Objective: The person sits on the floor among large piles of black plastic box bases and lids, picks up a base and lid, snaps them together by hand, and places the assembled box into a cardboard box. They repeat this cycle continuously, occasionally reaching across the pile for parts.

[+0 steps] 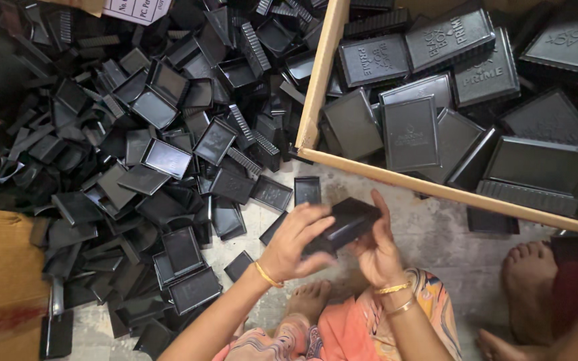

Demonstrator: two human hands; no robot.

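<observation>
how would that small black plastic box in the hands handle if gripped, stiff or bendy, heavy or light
The black plastic box likely feels stiff: its edges look straight between the left hand and right hand. Probably light, since fingertips alone hold it. Its glossy faces may be somewhat slippery. Flat sides suggest it won't roll.

The left hand (294,244) has bare fingers, and a single thin gold bangle (268,275) encircles its wrist. The right hand (376,247) is likewise bare, with two gold bangles (396,296) stacked on the wrist just below it. Below the bangles, a garment (342,331) of orange-pink fabric with a swirling multicolour print covers the lap, and the feet are bare.
</observation>
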